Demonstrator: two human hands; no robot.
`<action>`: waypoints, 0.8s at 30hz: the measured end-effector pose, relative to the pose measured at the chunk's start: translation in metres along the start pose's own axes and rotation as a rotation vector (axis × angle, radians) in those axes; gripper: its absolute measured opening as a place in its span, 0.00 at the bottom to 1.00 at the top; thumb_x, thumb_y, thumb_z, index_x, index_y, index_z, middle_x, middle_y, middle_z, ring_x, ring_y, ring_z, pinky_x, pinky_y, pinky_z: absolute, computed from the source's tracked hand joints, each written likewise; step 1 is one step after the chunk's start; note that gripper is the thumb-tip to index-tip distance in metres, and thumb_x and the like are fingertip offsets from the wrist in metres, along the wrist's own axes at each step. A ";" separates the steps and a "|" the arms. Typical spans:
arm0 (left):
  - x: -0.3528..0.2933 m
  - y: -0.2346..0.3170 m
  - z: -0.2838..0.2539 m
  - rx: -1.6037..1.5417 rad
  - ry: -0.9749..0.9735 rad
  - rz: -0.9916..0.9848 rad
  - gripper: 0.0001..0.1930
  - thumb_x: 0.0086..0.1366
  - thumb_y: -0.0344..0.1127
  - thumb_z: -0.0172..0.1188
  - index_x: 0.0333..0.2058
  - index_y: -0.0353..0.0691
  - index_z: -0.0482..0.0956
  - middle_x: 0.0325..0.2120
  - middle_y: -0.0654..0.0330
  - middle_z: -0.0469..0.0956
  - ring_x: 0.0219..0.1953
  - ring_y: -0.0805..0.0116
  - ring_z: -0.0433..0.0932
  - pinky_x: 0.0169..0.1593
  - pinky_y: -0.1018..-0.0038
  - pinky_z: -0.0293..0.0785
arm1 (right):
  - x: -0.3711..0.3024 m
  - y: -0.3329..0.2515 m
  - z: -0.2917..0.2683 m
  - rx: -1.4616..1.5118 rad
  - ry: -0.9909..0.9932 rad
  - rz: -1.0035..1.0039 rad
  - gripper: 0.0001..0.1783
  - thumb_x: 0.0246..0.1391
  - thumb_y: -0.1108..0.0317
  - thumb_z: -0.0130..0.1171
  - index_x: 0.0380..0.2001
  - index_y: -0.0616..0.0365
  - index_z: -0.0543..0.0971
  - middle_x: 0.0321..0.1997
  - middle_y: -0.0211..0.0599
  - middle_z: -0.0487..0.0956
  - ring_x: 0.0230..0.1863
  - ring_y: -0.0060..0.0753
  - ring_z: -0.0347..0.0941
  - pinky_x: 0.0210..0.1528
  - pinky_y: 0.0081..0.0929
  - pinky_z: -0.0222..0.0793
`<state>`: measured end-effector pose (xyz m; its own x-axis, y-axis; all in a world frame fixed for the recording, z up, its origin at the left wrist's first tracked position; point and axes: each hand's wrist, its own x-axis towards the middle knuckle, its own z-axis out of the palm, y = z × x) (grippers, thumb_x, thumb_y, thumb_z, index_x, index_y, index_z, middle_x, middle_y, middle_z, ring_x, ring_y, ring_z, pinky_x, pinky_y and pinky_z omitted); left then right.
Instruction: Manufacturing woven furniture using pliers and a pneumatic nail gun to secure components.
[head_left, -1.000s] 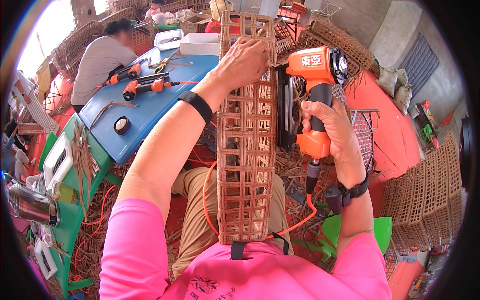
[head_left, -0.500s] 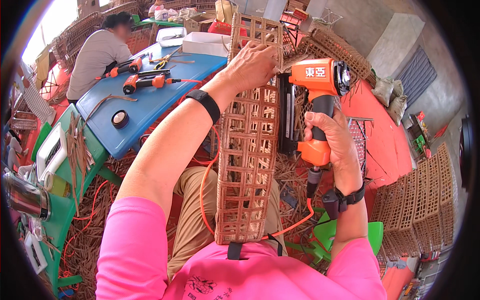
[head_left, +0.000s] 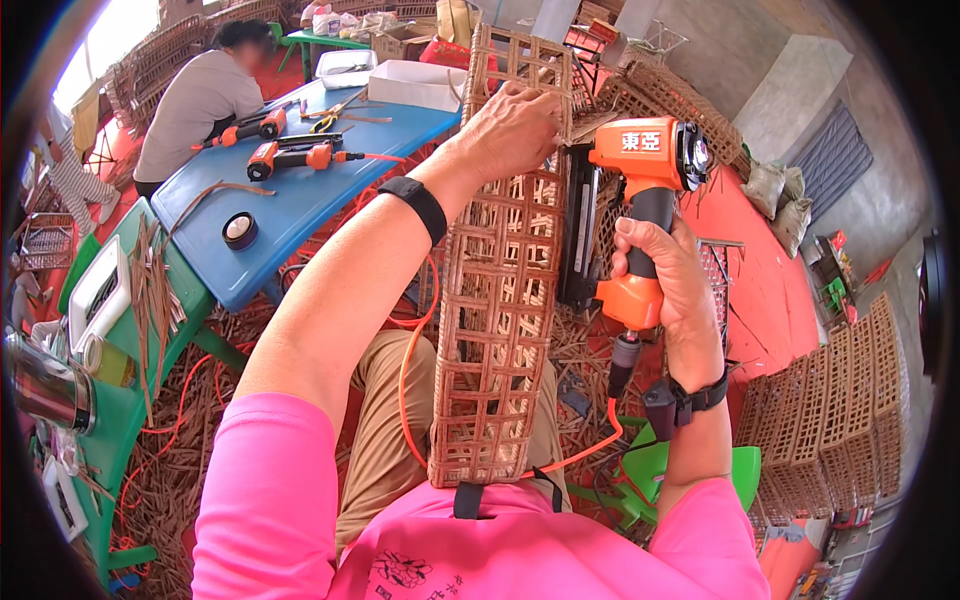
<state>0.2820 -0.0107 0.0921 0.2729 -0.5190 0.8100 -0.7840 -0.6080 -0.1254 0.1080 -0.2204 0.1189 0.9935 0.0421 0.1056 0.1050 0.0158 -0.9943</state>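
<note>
A long woven wicker panel or basket [head_left: 495, 340] stretches away from my lap, its brown strips crossed into an open lattice. Near its far end my left hand [head_left: 515, 125] curls over the weave, fingers closed around something at the right edge that I cannot make out. My right hand [head_left: 665, 265] grips the dark handle of an orange and black pneumatic nail gun [head_left: 640, 150]. The gun's nose sits against the right edge of the weave, close to my left fingertips. From the handle's base an orange air hose [head_left: 590, 447] runs down and across my lap.
On the left, a blue table [head_left: 260, 255] carries two more orange nail guns, pliers, a tape roll and white trays. A green table [head_left: 175, 320] holds cane strips and a jar. Another person [head_left: 195, 115] sits beyond. Woven racks [head_left: 835, 410] stand at right; cane scraps litter the floor.
The far end of the wicker piece, both hands and the nail gun have shifted slightly to the right in the picture. Both grips look the same.
</note>
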 end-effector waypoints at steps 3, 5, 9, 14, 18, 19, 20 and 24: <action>0.000 0.000 0.000 0.005 0.008 0.010 0.07 0.61 0.35 0.62 0.28 0.39 0.83 0.44 0.60 0.76 0.49 0.61 0.77 0.57 0.60 0.67 | 0.002 -0.001 -0.001 0.003 -0.018 -0.002 0.18 0.52 0.64 0.71 0.39 0.59 0.73 0.24 0.30 0.76 0.22 0.23 0.75 0.26 0.23 0.73; 0.000 0.001 -0.002 0.005 0.016 0.025 0.07 0.61 0.35 0.62 0.28 0.39 0.84 0.44 0.60 0.76 0.49 0.61 0.77 0.57 0.61 0.67 | 0.002 -0.001 -0.002 -0.041 -0.015 -0.007 0.19 0.51 0.64 0.71 0.39 0.59 0.73 0.24 0.30 0.76 0.22 0.23 0.75 0.26 0.23 0.73; 0.000 0.001 -0.008 -0.014 -0.047 -0.013 0.07 0.59 0.34 0.62 0.31 0.37 0.84 0.47 0.59 0.76 0.53 0.60 0.75 0.60 0.61 0.66 | 0.004 -0.006 -0.002 -0.054 -0.031 0.011 0.19 0.51 0.64 0.71 0.39 0.59 0.73 0.23 0.30 0.76 0.22 0.22 0.75 0.26 0.23 0.73; -0.005 0.000 -0.018 -0.013 0.316 -0.029 0.17 0.59 0.36 0.63 0.46 0.35 0.80 0.51 0.53 0.75 0.59 0.53 0.70 0.65 0.60 0.61 | 0.008 -0.008 -0.002 -0.060 -0.063 0.037 0.18 0.51 0.63 0.71 0.37 0.59 0.74 0.23 0.29 0.76 0.22 0.21 0.75 0.26 0.23 0.72; -0.043 0.009 -0.009 -0.012 0.520 -0.879 0.28 0.62 0.41 0.65 0.56 0.31 0.70 0.52 0.44 0.74 0.58 0.50 0.72 0.63 0.58 0.65 | 0.009 -0.007 -0.004 -0.097 -0.066 0.034 0.16 0.51 0.63 0.71 0.35 0.58 0.75 0.24 0.29 0.75 0.22 0.21 0.75 0.26 0.22 0.72; -0.051 0.017 -0.010 -0.284 0.334 -1.036 0.27 0.62 0.43 0.66 0.54 0.32 0.72 0.47 0.48 0.77 0.51 0.55 0.75 0.56 0.61 0.70 | 0.010 -0.007 -0.006 -0.095 -0.067 0.026 0.15 0.51 0.64 0.71 0.35 0.57 0.75 0.24 0.29 0.75 0.21 0.21 0.75 0.26 0.22 0.72; -0.061 0.024 -0.013 -0.553 0.133 -1.184 0.26 0.62 0.45 0.67 0.52 0.32 0.75 0.42 0.53 0.80 0.44 0.61 0.79 0.50 0.64 0.75 | 0.008 -0.006 -0.004 -0.091 -0.075 0.026 0.15 0.51 0.64 0.71 0.34 0.57 0.75 0.23 0.28 0.75 0.21 0.21 0.74 0.25 0.21 0.73; -0.064 0.029 -0.024 -0.958 0.132 -1.027 0.19 0.59 0.42 0.73 0.41 0.34 0.81 0.27 0.68 0.78 0.29 0.80 0.75 0.33 0.76 0.75 | 0.013 -0.010 0.000 -0.109 -0.069 0.036 0.14 0.52 0.64 0.71 0.34 0.57 0.75 0.24 0.28 0.76 0.21 0.20 0.74 0.25 0.20 0.73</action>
<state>0.2281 0.0193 0.0503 0.9350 -0.0083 0.3547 -0.3547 -0.0096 0.9349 0.1198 -0.2204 0.1304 0.9917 0.1096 0.0671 0.0776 -0.0951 -0.9924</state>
